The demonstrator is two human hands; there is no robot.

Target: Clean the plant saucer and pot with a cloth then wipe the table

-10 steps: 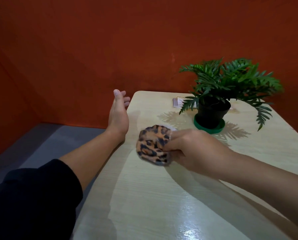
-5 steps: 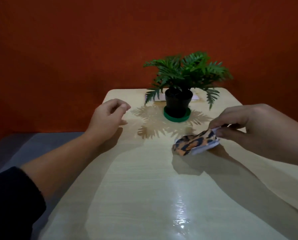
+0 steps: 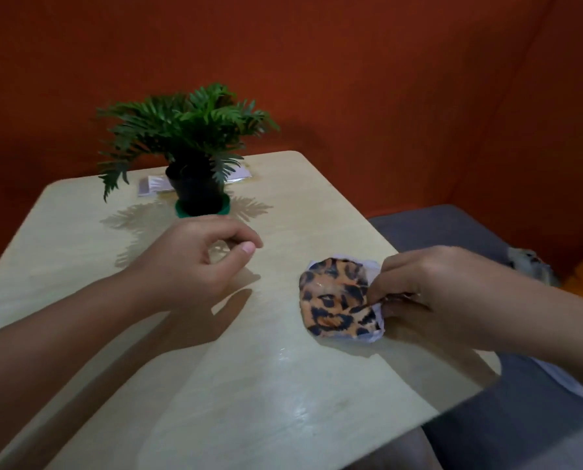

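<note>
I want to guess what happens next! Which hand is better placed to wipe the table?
The right hand, most likely. It already pinches the leopard-print cloth, which lies on the pale wooden table. The left hand hovers loosely curled and holds nothing, nearer the black plant pot.

A corner of a lived-in room, most likely a home.

We see a small pale wood-look table [image 3: 317, 212] with rounded corners pushed into a corner of orange-red painted walls [image 3: 351, 79], over a grey floor [image 3: 453, 228]. At the table's far left a leafy houseplant [image 3: 181, 127] stands as decoration in a black pot [image 3: 195, 191] on a green saucer [image 3: 181, 212]. Loose household odds and ends lie on the floor at the right, too blurred for us to name.
</note>
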